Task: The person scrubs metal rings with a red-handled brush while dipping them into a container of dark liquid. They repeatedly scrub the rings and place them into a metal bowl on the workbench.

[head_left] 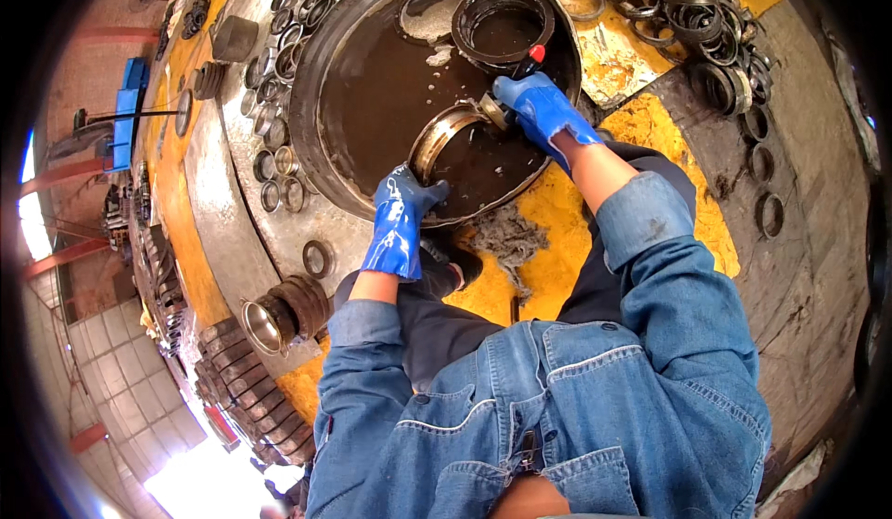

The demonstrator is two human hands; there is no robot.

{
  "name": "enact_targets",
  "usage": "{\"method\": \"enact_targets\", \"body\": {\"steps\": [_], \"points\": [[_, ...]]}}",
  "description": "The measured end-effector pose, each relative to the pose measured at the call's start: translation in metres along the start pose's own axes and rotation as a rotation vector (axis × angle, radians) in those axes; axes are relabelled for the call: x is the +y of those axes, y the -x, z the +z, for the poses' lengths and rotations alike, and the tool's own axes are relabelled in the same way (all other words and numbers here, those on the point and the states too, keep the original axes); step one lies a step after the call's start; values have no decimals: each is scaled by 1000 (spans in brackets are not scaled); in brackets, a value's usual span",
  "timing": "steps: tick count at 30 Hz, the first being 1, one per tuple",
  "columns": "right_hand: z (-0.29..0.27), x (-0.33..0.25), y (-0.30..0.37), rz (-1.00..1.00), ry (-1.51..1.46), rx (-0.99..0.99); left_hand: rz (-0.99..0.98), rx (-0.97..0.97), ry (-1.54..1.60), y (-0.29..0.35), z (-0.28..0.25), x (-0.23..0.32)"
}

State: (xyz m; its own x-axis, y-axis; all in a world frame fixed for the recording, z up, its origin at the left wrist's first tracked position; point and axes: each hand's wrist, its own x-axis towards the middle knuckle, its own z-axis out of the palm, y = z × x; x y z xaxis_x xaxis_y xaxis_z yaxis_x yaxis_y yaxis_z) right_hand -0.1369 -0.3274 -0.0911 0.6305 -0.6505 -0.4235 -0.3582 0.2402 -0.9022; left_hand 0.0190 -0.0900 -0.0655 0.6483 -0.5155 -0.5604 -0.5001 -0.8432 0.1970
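Observation:
My left hand, in a wet blue rubber glove, is closed on the near-left side of a metal ring. The ring is tilted over a wide round basin of dark, murky liquid. In a matching glove, my right hand is closed round a tool with a red-tipped handle. The tool's broad, flat end meets the ring's far-right rim; its exact kind is hard to make out. Beyond my hands, a thick dark ring and a thinner ring sit in the basin.
Several small rings stand in rows left of the basin. A heap of dark rings lies at the far right, with single rings trailing nearer. Stacked rings lie near my left leg. A grey rag lies before the basin.

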Motion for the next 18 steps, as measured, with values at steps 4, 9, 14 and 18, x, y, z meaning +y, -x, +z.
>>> {"method": "enact_targets", "body": {"steps": [4, 9, 14, 18], "points": [[12, 0, -18, 139, 388, 110, 63, 105, -159, 6, -22, 31], [16, -1, -19, 154, 420, 108, 272, 75, -394, -17, -52, 123], [21, -15, -9, 121, 488, 107, 391, 116, -514, -35, -39, 123], [26, 6, -16, 151, 632, -10, 399, 439, -216, -20, -10, 64]]}}
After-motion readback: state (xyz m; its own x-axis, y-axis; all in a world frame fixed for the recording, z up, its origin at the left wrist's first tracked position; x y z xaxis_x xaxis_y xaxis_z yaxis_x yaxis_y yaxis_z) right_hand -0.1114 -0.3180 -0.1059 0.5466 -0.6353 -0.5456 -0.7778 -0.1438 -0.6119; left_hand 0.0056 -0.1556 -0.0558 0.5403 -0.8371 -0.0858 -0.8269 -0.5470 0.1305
